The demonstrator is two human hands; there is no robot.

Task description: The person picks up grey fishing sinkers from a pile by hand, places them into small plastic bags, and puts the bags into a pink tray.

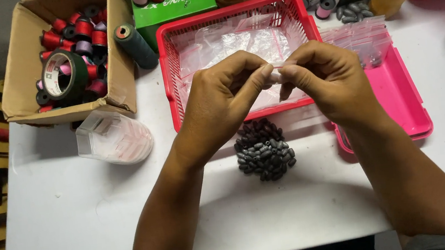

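Observation:
My left hand (225, 99) and my right hand (326, 82) meet above the front edge of a red plastic basket (171, 64). Together they pinch a small clear plastic bag (278, 74) between thumbs and fingertips; most of the bag is hidden by my fingers. The basket holds several clear bags. Just below my hands, on the white table (76, 214), lies a pile of small dark grey oval weights (263, 151).
A cardboard box (19, 59) of thread spools and a tape roll stands at the back left, a clear plastic container (115, 137) beside it. A pink tray (397, 88) with clear zip bags sits on the right. Spools, a green box (172, 5) and a tan cone crowd the back.

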